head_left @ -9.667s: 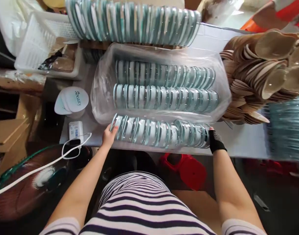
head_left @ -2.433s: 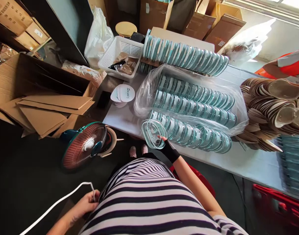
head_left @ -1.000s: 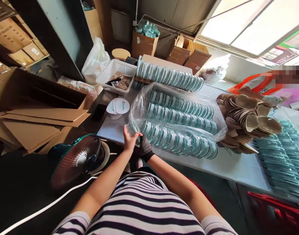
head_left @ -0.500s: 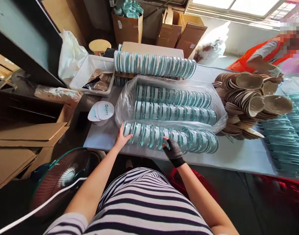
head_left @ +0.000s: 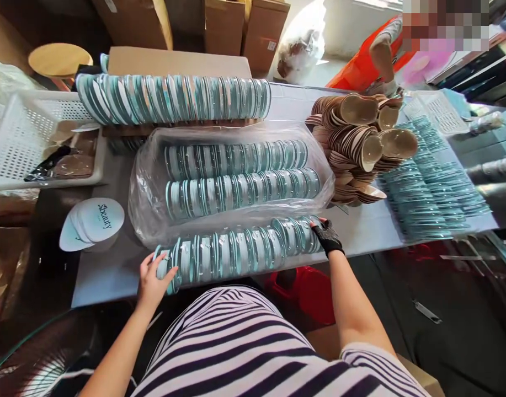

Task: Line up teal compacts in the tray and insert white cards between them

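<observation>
- The left hand (head_left: 153,278) is bare, reaching forward from 7 o'clock with the forearm nearly straight; its palm is pressed flat against the left end of the front row of lids (head_left: 236,251), fingers spread over the end piece, so its grip clasps that end of the row.
- The right hand (head_left: 325,236) wears a black mesh glove and reaches in from 5 o'clock, wrist bent inward; its fingers press against the right end of the same row, so this grip also bears on the row, which is squeezed between the two hands.
- The front row of lids is a long line of clear, teal-rimmed round pieces standing on edge, lying along the near edge of the white surface (head_left: 107,273), just at 6 o'clock of the plastic bag (head_left: 147,182).
- Inside the plastic bag lie two more rows of the same pieces, side by side.
- At 12 o'clock of the bag a further long row (head_left: 174,99) rests against a flat cardboard box (head_left: 174,60).
- At 9 o'clock of the front row sits a fanned stack of white oval labels (head_left: 93,223); the top one reads "Sbeauty" in dark script.
- A white plastic basket (head_left: 16,138) stands at 10 o'clock, with brown packets in it.
- At 2 o'clock, brown shell-shaped pieces (head_left: 356,143) are heaped, and beyond them are flat teal-rimmed stacks (head_left: 426,190).
- A person's arm in an orange sleeve (head_left: 366,55) shows at 1 o'clock.
</observation>
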Demonstrator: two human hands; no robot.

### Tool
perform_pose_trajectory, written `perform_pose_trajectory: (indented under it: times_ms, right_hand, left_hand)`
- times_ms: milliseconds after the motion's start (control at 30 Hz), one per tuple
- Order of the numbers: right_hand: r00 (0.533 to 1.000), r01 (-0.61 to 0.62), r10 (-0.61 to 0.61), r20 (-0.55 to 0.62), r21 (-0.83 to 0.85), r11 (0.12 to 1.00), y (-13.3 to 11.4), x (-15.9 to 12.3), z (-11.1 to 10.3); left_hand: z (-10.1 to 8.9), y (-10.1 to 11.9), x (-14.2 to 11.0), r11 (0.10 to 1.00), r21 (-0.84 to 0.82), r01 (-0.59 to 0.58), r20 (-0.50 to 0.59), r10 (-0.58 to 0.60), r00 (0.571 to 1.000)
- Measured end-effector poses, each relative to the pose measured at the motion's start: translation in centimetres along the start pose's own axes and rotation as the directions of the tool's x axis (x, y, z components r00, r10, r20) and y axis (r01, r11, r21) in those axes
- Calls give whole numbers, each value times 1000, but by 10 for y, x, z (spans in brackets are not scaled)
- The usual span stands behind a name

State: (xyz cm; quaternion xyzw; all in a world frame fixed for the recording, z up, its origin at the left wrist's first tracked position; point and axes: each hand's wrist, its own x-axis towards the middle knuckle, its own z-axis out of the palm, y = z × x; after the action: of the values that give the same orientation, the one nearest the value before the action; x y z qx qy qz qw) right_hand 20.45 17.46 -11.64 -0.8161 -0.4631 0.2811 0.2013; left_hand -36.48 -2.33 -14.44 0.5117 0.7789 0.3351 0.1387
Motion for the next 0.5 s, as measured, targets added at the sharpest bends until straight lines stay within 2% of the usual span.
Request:
perform_pose_trajectory:
  times_ms: [100, 167, 367, 500]
  right_hand:
    - [1000, -11, 11, -19, 15, 1000, 20, -7, -3]
    - [1000, -13, 14, -22, 7, 1000, 22, -5, -3]
    - [998, 13, -4, 64, -138, 990, -9, 26, 3]
    - [998, 22, -4, 70, -263, 964, -21, 35, 4]
  left_hand:
    - [4, 0, -9, 999, -17, 27, -10, -27, 1000]
    - [7, 2, -2, 998, -53, 38, -24, -40, 999]
    - [15, 12, 40, 990, -119, 82, -29, -86, 996]
    - [15, 19, 40, 986, -94, 137, -31, -140, 990]
